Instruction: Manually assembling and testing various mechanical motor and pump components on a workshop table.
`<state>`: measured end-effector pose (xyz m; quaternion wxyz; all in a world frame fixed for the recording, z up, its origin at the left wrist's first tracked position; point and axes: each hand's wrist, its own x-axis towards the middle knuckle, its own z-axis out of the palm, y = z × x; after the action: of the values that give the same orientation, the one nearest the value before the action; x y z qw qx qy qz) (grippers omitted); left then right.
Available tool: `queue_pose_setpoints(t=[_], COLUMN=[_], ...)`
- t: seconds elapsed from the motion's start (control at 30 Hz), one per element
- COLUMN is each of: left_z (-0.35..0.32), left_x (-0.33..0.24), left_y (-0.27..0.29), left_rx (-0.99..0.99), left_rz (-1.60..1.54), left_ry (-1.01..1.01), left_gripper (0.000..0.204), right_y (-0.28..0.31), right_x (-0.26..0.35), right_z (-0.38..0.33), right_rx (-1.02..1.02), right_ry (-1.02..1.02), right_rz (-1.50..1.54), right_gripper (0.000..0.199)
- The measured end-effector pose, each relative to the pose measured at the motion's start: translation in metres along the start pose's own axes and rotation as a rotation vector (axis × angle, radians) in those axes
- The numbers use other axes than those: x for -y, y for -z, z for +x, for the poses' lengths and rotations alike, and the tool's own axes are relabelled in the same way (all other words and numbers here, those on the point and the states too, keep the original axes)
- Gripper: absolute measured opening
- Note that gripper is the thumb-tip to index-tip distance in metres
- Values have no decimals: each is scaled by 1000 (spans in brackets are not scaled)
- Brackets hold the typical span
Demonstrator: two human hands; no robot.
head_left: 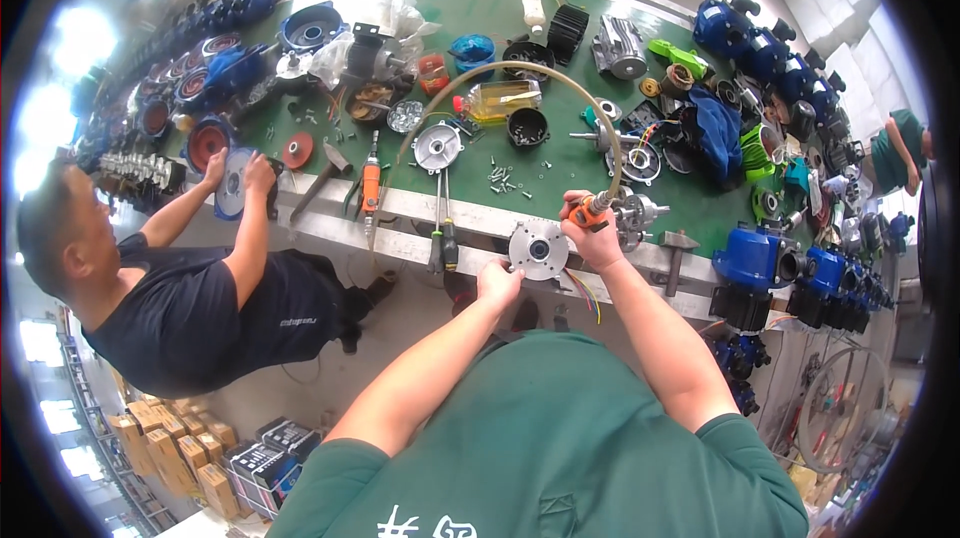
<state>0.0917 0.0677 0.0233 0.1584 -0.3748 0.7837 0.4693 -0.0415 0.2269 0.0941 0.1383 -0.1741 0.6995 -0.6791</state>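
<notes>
Plate [552, 241] location?

At the bench's [440, 0] near edge, its rim grasped by your left hand [498, 284].

Right hand [598, 241]?

Gripping your orange tool [590, 215], just right of the plate; left is nearer.

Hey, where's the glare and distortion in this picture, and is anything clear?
Head view: windows at far left blow out white; edges of the green workbench bow; the picture's rim falls to black; the round metal plate at the left hand looks fairly clear.
</notes>
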Motion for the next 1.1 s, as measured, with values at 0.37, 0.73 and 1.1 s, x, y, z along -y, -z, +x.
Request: queue_pose_setpoints(t=[0.37,0.73,1.1], left_z=[0,-4,-11], left_x=[5,4,8], left_y=[-3,-4,-1], left_rx=[-47,-12,-51], left_rz=[25,5,-49], left_ry=[-41,-37,-61], left_gripper=[46,44,57], right_y=[1,3,-61], right_x=[-7,-3,22], right_z=[-1,-5,-39], right_rx=[-49,6,210], right_ry=[-4,5,-16], right_rz=[10,30,330], right_gripper=[37,34,44])
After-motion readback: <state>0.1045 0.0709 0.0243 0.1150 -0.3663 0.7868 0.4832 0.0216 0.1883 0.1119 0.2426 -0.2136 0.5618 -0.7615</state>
